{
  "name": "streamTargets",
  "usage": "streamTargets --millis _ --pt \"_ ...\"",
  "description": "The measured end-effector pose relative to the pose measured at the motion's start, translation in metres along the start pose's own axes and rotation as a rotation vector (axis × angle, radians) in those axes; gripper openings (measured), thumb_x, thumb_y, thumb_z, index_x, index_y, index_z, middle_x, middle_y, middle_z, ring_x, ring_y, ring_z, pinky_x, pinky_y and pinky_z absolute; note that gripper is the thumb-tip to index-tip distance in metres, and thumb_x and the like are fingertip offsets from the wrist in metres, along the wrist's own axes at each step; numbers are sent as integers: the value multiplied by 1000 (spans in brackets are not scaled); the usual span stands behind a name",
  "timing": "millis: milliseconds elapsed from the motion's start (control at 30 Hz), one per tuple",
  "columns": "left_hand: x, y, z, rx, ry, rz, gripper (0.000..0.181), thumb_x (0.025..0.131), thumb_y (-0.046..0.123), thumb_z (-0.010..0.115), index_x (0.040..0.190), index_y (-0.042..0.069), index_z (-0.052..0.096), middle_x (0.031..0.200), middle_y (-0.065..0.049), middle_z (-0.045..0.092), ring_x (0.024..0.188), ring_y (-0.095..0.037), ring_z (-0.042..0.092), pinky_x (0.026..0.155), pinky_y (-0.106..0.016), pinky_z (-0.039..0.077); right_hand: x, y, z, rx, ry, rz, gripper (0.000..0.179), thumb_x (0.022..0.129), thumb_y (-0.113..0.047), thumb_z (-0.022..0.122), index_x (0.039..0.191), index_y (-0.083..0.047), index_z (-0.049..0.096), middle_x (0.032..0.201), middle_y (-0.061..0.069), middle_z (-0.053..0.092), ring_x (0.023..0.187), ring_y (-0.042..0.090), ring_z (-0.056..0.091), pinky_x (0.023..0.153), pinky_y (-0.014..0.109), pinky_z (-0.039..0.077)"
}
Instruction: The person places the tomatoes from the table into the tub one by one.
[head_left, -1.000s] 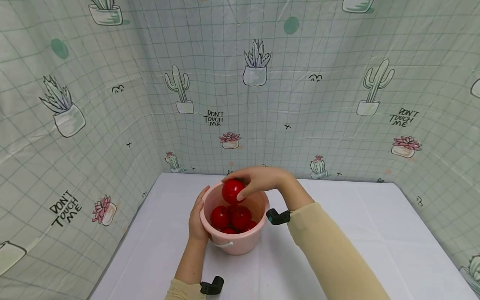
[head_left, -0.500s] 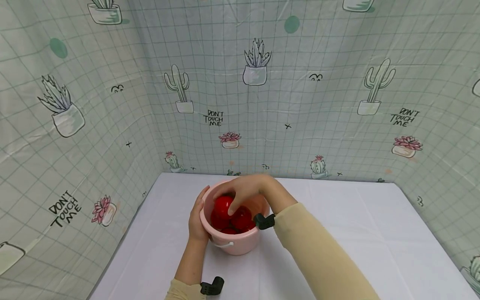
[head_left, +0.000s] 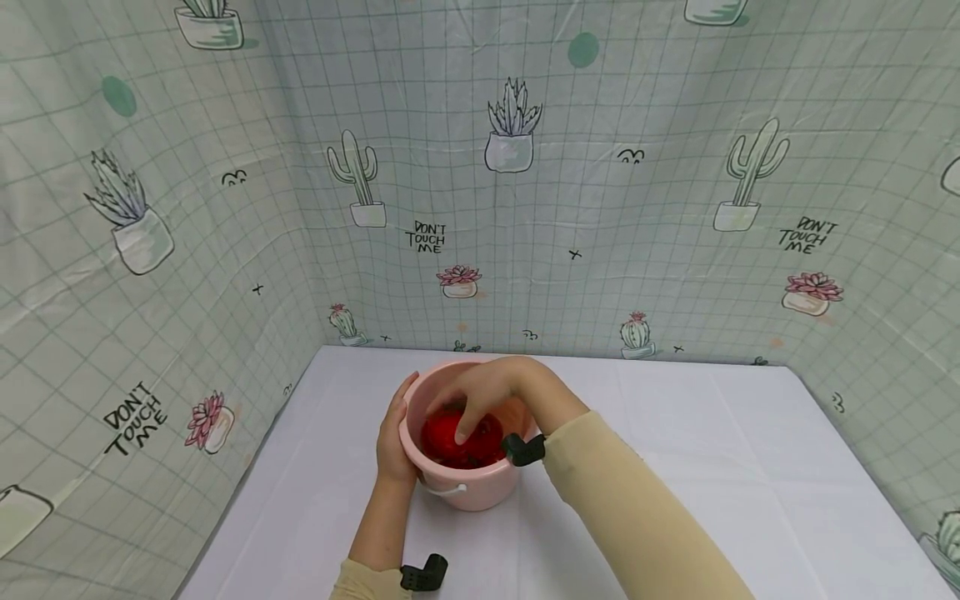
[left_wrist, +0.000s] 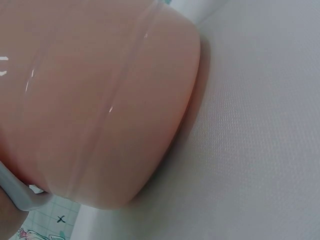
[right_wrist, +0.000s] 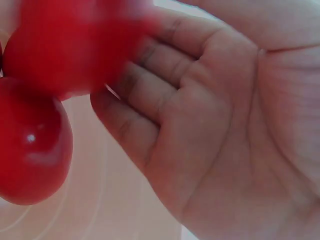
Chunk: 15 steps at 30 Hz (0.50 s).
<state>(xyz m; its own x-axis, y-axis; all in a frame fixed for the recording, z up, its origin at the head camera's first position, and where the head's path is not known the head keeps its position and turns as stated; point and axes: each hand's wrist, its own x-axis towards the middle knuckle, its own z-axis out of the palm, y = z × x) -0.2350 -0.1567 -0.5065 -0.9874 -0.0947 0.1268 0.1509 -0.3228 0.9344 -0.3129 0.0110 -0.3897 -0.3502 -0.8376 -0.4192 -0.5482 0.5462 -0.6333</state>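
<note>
A pink bucket (head_left: pixel 480 492) stands upright on the white-covered table, with several glossy red tomatoes inside. My left hand (head_left: pixel 395 437) holds the bucket's left side, fingers along the outer wall up to the rim. My right hand (head_left: pixel 483 392) reaches down inside the bucket and grips a red tomato (head_left: pixel 441 432), thumb on its near side. In the right wrist view that tomato (right_wrist: pixel 80 45) is blurred at the curled fingers, and another tomato (right_wrist: pixel 30 145) sits beside it. The left wrist view shows the bucket's lower wall (left_wrist: pixel 110 125) on the cloth.
White cloth (head_left: pixel 660 467) covers the table around the bucket. A grid-patterned curtain (head_left: pixel 570 200) with cactus drawings hangs behind and at both sides. The bucket's white handle (head_left: pixel 447 490) hangs at its front.
My right hand has moved down and slightly left, taking the tomato from above the rim into the bucket among the others. My left hand and the bucket have stayed put.
</note>
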Motion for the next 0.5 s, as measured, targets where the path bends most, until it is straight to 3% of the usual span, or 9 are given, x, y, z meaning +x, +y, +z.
streamTargets --millis 200,433,500 --pt "0 -1 0 26 -2 8 51 103 27 21 149 25 42 156 8 40 147 -14 30 124 -45 18 -7 1 -1 7 11 -24 55 88 -27 72 141 -24 55 140 -6 58 128 9 50 97 27 51" --pt "0 1 -1 39 -9 24 51 103 26 20 150 22 42 156 5 40 146 -14 32 124 -45 19 -27 2 1 12 91 -36 51 92 -31 67 141 -22 55 142 -4 58 133 11 50 107 30 45" --pt "0 0 -4 101 -14 35 51 104 27 21 150 23 42 156 5 41 146 -14 31 124 -46 19 -36 4 3 3 135 -18 50 93 -33 65 141 -23 55 142 -5 58 134 12 49 107 33 46"
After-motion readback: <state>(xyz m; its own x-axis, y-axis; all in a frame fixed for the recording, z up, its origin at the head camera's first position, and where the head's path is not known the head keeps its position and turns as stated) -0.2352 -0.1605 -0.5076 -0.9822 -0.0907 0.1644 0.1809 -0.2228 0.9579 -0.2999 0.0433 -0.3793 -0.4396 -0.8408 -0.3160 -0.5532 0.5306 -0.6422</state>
